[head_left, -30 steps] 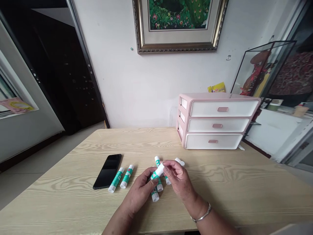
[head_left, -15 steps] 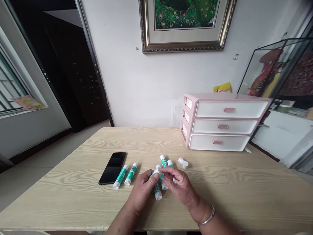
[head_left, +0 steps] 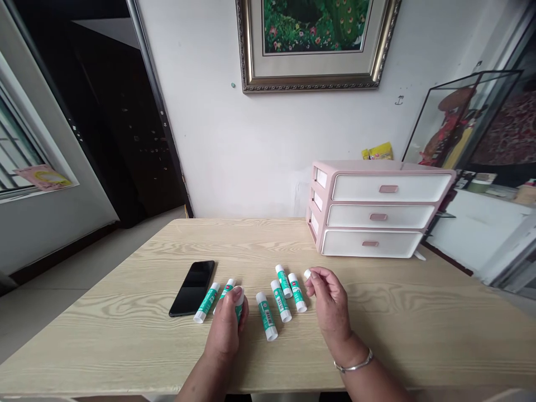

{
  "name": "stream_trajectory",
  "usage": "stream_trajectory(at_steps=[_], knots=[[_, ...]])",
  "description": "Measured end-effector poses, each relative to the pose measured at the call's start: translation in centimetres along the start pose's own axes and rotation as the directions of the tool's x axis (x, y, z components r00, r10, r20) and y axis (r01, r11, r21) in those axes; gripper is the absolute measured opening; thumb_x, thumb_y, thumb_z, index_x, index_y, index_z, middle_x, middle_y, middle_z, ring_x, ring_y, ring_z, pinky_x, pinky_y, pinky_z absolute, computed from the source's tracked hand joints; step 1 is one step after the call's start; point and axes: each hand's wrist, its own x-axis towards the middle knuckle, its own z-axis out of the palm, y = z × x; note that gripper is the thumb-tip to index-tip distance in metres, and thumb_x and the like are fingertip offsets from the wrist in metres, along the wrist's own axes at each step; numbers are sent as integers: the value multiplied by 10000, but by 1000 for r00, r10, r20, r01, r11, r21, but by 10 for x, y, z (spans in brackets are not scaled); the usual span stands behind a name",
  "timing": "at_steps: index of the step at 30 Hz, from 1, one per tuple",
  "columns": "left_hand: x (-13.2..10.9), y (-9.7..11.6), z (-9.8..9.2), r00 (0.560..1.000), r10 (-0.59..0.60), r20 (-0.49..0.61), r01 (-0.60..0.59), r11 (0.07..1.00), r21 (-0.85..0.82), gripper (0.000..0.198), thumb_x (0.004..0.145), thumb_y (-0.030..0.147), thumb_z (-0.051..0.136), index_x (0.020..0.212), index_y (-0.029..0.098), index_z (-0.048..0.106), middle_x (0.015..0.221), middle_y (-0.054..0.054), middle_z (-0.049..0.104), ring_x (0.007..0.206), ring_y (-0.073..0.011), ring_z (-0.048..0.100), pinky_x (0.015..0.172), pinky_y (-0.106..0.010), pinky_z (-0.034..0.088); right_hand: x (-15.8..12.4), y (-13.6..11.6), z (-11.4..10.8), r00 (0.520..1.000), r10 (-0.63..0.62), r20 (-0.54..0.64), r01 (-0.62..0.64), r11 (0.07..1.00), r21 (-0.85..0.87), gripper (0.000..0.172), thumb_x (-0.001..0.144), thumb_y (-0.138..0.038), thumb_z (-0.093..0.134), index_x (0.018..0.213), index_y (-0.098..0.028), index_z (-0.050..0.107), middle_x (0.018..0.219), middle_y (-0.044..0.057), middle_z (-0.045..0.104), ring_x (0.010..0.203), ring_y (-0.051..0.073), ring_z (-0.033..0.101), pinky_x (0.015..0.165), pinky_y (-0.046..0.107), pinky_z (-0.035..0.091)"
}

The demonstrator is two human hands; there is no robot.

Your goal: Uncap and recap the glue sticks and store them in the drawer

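Note:
My left hand (head_left: 226, 322) is closed around a green and white glue stick (head_left: 240, 308); its white upper end shows beside the thumb, and the fingers hide the rest. My right hand (head_left: 330, 301) is over to the right with its fingers pinched at a small white cap (head_left: 307, 274). Whether the cap is off the table I cannot tell, and the fingers hide what lies behind them. Between the hands lie several glue sticks, the nearest glue stick (head_left: 267, 316) pointing toward me. Two more lie at the left, one glue stick (head_left: 206, 303) by the phone and one partly behind my left hand.
A black phone (head_left: 192, 287) lies flat at the left of the wooden table (head_left: 125, 335). At the back right stands a pink and white drawer unit (head_left: 377, 216) with a yellow packet (head_left: 379, 151) behind it. A framed picture (head_left: 312, 86) hangs on the wall.
My hands have come apart. The left has moved left with the glue stick, and the right has moved right to the white caps, uncovering the glue sticks in the middle.

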Motion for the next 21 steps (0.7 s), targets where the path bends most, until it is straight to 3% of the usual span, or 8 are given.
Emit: stream_trajectory(at_steps=[4,8,11,14,18,21], knots=[[-2,2,0,999,-1,-48,4,999,54,624,981,642,349,507,243,419,451,31,386,469,-133,360,527,-282,329,8,10,-5,995,-15,-103,6,996,-92,314,931,-496,611,1006,-197,667,858,52,709,770,202,637,758,342,531],[-2,7,2,997,3,-81,16,974,225,568,943,711,452,744,209,627,669,-11,614,623,-182,545,613,-300,412,20,18,-13,976,-84,-203,-3,919,-393,341,919,-431,530,1076,-170,683,1114,149,728,1058,306,647,964,451,492],[3,3,2,994,76,-77,-41,925,379,468,945,640,506,960,209,685,854,-49,710,829,-256,653,775,-355,479,24,18,-15,985,-102,-143,-7,790,-613,343,885,-311,505,1109,-139,698,1178,178,723,1171,344,610,1033,469,450],[9,-8,3,994,85,-70,-42,879,476,448,985,525,459,1223,194,643,1102,-102,742,1034,-299,685,910,-412,498,22,16,-13,999,-24,-44,-19,637,-771,352,898,-235,498,1159,-130,709,1223,175,719,1201,342,603,1034,438,444],[10,-17,5,989,135,-57,-75,798,599,451,1013,393,415,1360,167,594,1428,-146,634,1374,-318,541,1121,-454,412,20,17,-11,999,35,36,14,487,-873,327,931,-199,518,1181,-162,726,1197,143,741,1145,305,646,987,372,460],[7,-14,7,990,136,-37,-72,716,694,458,1012,304,407,1403,151,588,1490,-153,589,1432,-314,489,1148,-448,400,20,21,-11,994,61,96,59,444,-894,332,942,-175,516,1200,-169,724,1170,132,757,1133,295,662,969,357,468]])
